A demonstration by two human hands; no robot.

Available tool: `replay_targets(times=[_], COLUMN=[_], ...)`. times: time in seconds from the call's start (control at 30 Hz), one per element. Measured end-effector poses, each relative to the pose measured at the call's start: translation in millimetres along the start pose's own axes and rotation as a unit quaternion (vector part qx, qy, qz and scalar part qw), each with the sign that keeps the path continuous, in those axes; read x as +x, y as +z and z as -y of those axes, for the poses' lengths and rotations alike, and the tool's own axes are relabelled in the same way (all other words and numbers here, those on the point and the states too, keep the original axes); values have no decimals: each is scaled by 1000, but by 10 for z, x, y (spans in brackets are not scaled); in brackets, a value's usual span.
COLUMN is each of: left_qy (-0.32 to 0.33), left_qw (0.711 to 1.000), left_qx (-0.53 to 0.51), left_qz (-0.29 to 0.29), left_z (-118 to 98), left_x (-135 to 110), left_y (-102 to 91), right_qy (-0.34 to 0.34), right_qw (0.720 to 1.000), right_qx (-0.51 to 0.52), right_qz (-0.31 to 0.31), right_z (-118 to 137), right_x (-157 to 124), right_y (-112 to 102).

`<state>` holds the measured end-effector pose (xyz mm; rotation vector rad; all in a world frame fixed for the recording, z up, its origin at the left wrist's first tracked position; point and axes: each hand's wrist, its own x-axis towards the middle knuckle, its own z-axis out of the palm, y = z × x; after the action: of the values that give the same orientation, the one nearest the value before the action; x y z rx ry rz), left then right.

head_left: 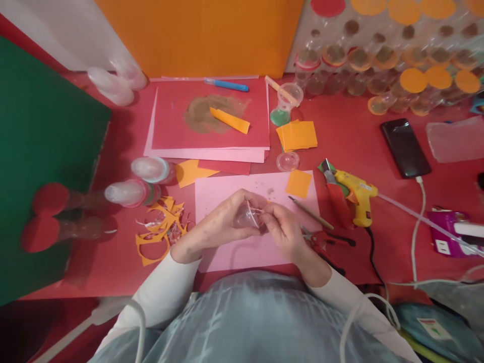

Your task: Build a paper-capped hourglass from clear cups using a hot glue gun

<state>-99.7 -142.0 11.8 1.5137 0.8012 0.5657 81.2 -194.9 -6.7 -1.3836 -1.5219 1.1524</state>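
My left hand point(230, 217) is wrapped round a small clear plastic cup point(246, 216), tipped with its mouth to the right. At the cup's pinkish rim, the thumb and forefinger of my right hand point(282, 227) are pinched; any small piece between them is hidden. Both hands are above a pink sheet of paper point(227, 257). On that sheet lie an orange paper square point(298, 183) and a thin pen-like tool point(312, 213). Red-handled cutters point(325, 244) lie right of my right hand. Beyond the cup is a clear domed lid point(288, 162).
A yellow hot glue gun point(359, 194) with a glue stick and cord lies right, near a phone point(406, 147). Orange paper scraps point(161, 232) and lidded cups point(128, 193) are at left. Stacked red sheets point(170, 131) and orange squares point(298, 135) lie behind; several clear cup assemblies point(355, 83) stand back right.
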Motion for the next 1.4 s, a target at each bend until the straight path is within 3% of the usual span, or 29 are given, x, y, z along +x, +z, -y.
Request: replay_targets(times=[0.1, 0.33, 0.5, 0.8, 1.23, 1.4], left_qy=[-8, 6, 1, 2, -6, -6], left_qw=[1000, 999, 998, 997, 1000, 1000], left_qx=[-25, 8, 26, 22, 6, 16], left_qz=[7, -41, -55, -70, -1, -5], left_z=[8, 49, 61, 41, 2, 12], left_x=[-7, 20, 31, 35, 10, 8], left_y=[-5, -16, -25, 7, -14, -18], right_qy=[11, 12, -39, -160, -86, -68], right_qw=[999, 999, 999, 977, 988, 992], right_qx=[39, 48, -25, -125, -120, -87], right_qz=[11, 20, 17, -65, -54, -54], right_z=[3, 22, -17, -105, -59, -50], right_x=[14, 35, 34, -28, -41, -26], right_y=[0, -20, -22, 55, 9, 2])
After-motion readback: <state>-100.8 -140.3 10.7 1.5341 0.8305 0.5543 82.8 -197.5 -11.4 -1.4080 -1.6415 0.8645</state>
